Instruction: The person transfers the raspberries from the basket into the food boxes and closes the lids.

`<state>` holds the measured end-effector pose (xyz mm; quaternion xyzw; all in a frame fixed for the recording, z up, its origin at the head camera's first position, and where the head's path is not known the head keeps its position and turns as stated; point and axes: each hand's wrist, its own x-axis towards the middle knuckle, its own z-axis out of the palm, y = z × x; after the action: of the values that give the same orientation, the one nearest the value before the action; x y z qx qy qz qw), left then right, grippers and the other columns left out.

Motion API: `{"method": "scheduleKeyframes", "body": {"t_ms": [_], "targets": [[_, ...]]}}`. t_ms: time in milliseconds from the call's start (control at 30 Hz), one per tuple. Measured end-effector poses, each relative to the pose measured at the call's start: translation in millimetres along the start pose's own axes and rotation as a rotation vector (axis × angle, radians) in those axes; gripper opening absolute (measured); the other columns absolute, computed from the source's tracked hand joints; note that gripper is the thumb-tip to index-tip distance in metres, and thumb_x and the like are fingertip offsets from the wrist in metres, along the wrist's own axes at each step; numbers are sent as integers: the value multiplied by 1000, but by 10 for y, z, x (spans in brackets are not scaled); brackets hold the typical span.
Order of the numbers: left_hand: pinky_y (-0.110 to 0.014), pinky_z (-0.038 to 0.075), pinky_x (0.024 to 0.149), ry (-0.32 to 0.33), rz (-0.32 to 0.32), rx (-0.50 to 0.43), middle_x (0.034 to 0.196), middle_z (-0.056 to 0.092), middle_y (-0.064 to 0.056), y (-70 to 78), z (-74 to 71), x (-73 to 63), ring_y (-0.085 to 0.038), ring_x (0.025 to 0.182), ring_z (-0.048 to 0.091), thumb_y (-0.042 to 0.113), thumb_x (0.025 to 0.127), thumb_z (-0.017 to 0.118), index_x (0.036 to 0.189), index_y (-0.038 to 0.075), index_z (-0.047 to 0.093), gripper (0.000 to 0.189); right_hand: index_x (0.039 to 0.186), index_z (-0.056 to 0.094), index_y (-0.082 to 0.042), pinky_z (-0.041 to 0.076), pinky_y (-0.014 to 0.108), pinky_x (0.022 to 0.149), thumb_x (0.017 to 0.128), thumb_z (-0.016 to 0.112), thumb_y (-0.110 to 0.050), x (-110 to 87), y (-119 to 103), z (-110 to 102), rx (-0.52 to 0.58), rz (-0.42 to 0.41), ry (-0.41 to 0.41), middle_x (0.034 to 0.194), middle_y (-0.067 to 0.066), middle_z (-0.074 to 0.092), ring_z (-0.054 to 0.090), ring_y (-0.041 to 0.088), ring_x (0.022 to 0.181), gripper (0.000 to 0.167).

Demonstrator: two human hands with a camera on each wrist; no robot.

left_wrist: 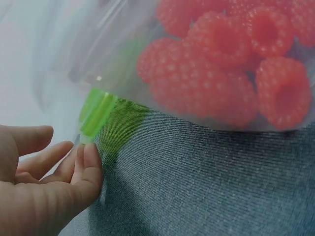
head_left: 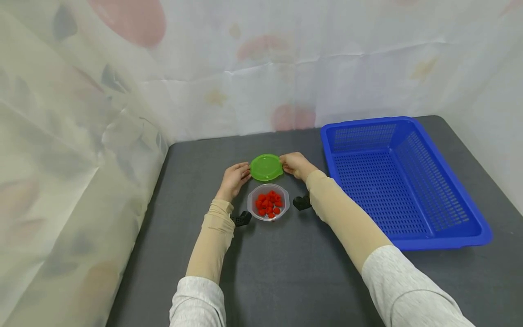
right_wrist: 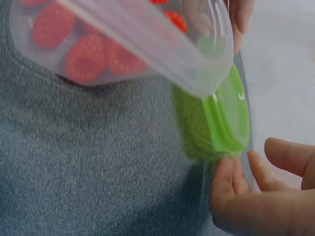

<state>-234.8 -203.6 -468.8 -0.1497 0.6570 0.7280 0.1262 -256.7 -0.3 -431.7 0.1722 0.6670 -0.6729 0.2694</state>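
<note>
A green translucent lid (head_left: 266,167) lies between the two hands, just beyond a clear plastic tub (head_left: 251,200) of red raspberries (head_left: 268,203). My left hand (head_left: 234,180) is at the lid's left edge, its fingertips (left_wrist: 91,153) touching the rim from below while the thumb stays apart. On the opposite side, my right hand (head_left: 297,165) touches the lid's edge (right_wrist: 231,145) with its fingertips (right_wrist: 225,169); that thumb is also clear of it. Through the tub's wall the raspberries look hollow in the left wrist view. Whether the lid touches the cloth I cannot tell.
A large blue slotted basket (head_left: 443,181) stands on the right of the dark grey tabletop (head_left: 278,272). Patterned pale sheets (head_left: 253,91) hang behind the table and along its left side. Black wrist mounts (head_left: 302,202) flank the tub.
</note>
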Motion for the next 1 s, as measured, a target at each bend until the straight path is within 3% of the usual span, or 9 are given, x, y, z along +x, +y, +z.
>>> {"method": "scheduleKeyframes", "body": {"t_ms": [200, 300, 533, 667, 833, 1000], "targets": [[-35, 39, 105, -26, 53, 6, 141, 44, -17, 32, -10, -47, -20, 114, 50, 3, 94, 50, 137, -2, 42, 44, 134, 50, -10, 45, 29, 98, 91, 53, 0, -50, 5, -12, 39, -68, 0, 138, 5, 49, 52, 16, 105, 44], [-31, 41, 102, -22, 68, 16, 140, 46, -16, 42, -22, -68, -17, 112, 52, 0, 92, 52, 137, 0, 44, 45, 131, 53, -9, 46, 29, 96, 89, 55, 2, -65, 15, 1, 32, -99, 16, 137, 5, 50, 53, 18, 109, 44], [-20, 45, 95, -31, 107, -74, 140, 46, -18, 81, -85, -136, -9, 105, 55, -3, 91, 54, 135, -2, 45, 46, 138, 46, -9, 38, 36, 106, 93, 48, 1, -222, -64, 50, 61, -127, -12, 143, 9, 43, 49, 15, 98, 45], [-17, 47, 90, -52, 121, -122, 131, 52, -13, 134, -119, -221, -6, 101, 57, -2, 91, 54, 135, -2, 45, 46, 139, 44, -8, 43, 28, 93, 94, 47, 0, -345, -121, 35, 36, -178, -56, 142, 8, 43, 48, 13, 93, 46], [-16, 50, 82, -79, 154, -157, 101, 61, 2, 212, -127, -337, -5, 91, 60, -4, 90, 53, 136, -1, 44, 47, 139, 43, -8, 44, 19, 72, 93, 48, 3, -530, -181, -2, 23, -237, -89, 113, 8, 54, 49, 12, 84, 48], [-18, 51, 83, -117, 210, -165, 93, 64, 4, 279, -79, -442, -6, 89, 61, -5, 89, 55, 134, -4, 46, 46, 137, 45, -5, 46, 18, 72, 92, 50, 2, -647, -190, -83, -11, -282, -82, 94, 1, 54, 52, 11, 83, 46]]}}
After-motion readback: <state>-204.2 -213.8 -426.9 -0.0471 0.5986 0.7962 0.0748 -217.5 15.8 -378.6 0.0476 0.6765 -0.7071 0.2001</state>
